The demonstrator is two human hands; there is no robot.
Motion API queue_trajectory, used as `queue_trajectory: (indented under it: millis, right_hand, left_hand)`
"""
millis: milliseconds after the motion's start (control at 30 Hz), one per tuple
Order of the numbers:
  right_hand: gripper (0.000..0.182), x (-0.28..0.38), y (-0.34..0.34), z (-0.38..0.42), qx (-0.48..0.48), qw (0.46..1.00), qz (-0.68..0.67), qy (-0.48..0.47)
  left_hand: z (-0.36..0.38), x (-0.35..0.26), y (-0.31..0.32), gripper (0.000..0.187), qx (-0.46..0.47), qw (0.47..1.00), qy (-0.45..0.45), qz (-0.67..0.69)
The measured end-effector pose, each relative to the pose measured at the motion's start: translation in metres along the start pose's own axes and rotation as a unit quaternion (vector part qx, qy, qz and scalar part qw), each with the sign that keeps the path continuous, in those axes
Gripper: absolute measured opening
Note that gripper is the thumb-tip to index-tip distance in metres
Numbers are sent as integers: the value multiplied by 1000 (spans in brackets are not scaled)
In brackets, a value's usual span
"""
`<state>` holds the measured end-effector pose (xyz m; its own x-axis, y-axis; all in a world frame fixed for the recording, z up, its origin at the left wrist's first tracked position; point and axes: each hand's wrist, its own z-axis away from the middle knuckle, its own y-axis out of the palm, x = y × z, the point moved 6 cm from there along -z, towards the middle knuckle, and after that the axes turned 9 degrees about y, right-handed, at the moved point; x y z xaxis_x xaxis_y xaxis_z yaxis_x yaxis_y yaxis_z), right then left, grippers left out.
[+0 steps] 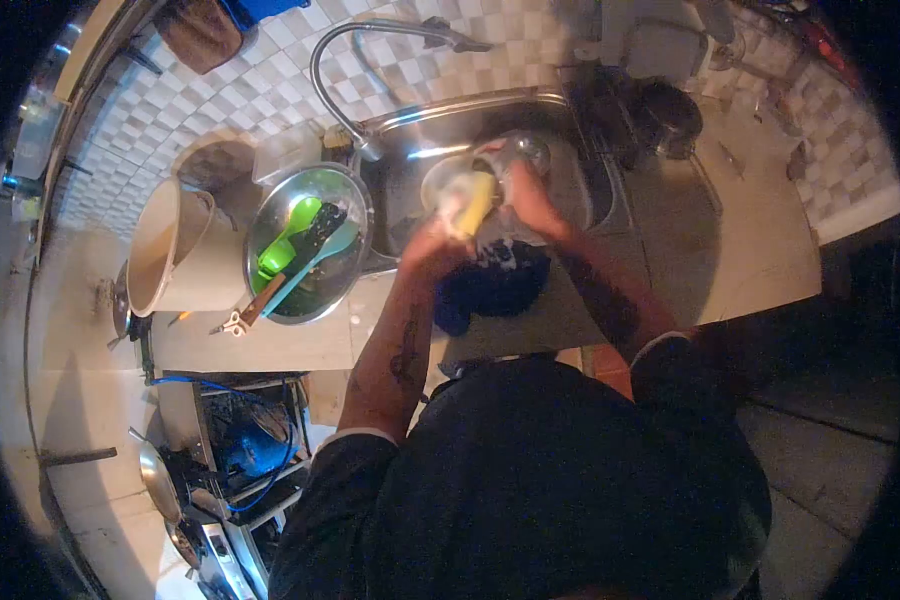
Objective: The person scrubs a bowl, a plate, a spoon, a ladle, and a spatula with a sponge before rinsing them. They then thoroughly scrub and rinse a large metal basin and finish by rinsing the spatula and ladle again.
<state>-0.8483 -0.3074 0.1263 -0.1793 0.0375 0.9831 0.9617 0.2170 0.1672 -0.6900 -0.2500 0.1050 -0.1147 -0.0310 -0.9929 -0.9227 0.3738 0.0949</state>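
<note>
Over the metal sink (400,165), my left hand (440,242) is closed on a yellow sponge (479,202) with white suds about it. My right hand (530,205) is to its right, fingers curled and smeared by motion. It appears to grip something by the sponge, too blurred to name. A pale round dish (440,180) lies in the sink behind the sponge. Shiny dishware (530,150) sits beyond my right hand. A dark blue cloth (495,290) with suds on it hangs over the sink's front edge, below my hands.
Left of the sink, a metal bowl (262,195) holds green utensils (288,245) and a light-blue one (320,262). Farther left stands a beige bucket (195,280). A curved faucet (318,75) arches over the sink. A dark pot (667,118) is at the right.
</note>
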Motion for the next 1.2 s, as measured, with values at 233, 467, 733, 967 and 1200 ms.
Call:
queue_trajectory:
  millis: [233, 467, 733, 967, 1200]
  right_hand:
    - [42, 13, 24, 30, -65, 976, -18, -209]
    - [39, -22, 56, -1, -42, 959, -278, 48]
    - [42, -47, 57, 11, -91, 992, -31, 77]
    - [37, 10, 69, 37, -6, 995, 83, -48]
    - [34, 16, 84, 33, 54, 898, 409, -151]
  left_hand:
    - [6, -46, 6, 70, -91, 977, 110, 161]
    - [-2, -76, 18, 60, -277, 889, 246, -270]
    - [-36, -48, -16, 21, -302, 903, 245, -183]
    - [-41, -63, -13, 26, -168, 947, 271, -42]
    - [-20, 3, -21, 38, -109, 905, 301, -282]
